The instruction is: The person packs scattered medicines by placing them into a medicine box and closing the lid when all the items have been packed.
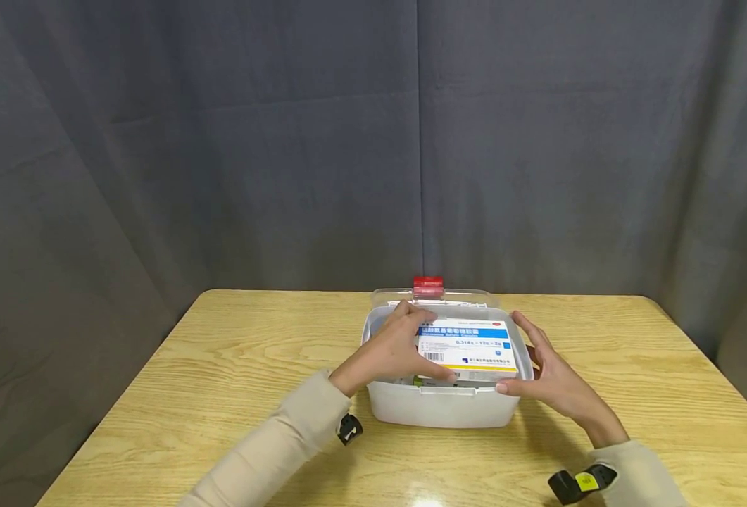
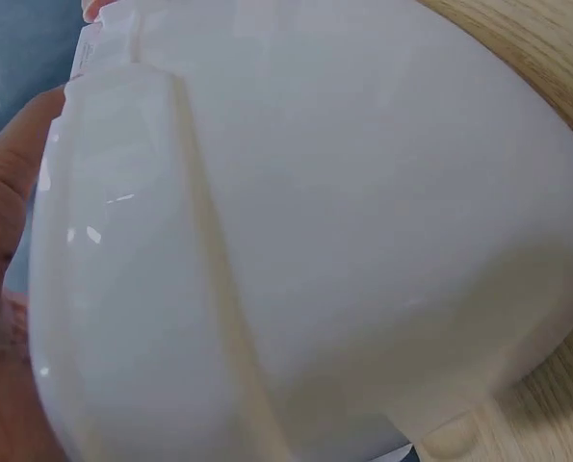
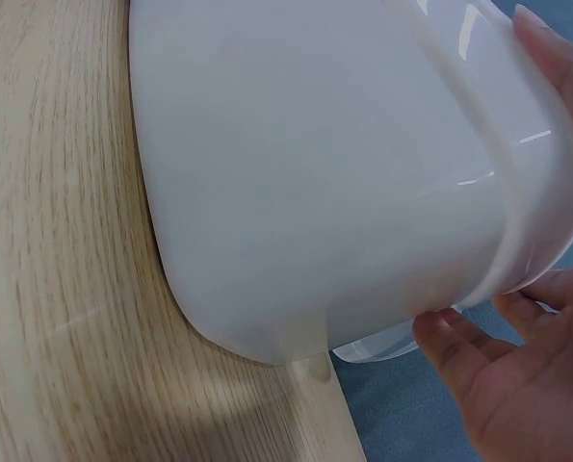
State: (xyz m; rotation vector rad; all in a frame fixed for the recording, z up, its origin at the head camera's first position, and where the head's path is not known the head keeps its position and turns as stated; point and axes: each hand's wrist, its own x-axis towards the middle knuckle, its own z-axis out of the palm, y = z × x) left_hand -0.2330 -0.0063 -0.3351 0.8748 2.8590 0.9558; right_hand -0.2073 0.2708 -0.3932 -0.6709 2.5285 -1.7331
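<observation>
A white plastic storage box [image 1: 439, 408] stands on the table with its top uncovered. My left hand [image 1: 393, 346] reaches over its left side and grips a white, blue and yellow medicine box [image 1: 468, 348], thumb at the near edge and fingers at the far edge. The medicine box sits tilted at the storage box's opening; something green shows under it. My right hand [image 1: 557, 377] holds the storage box's right end, thumb at the near rim and fingers round the outer wall. In the right wrist view, those fingers [image 3: 450, 351] lie against the wall.
A clear lid part with a red latch [image 1: 428, 285] sticks up behind the storage box. The wooden table [image 1: 253, 345] extends to both sides, and a grey curtain [image 1: 284, 176] hangs behind it. Black straps [image 1: 350, 428] are on both wrists.
</observation>
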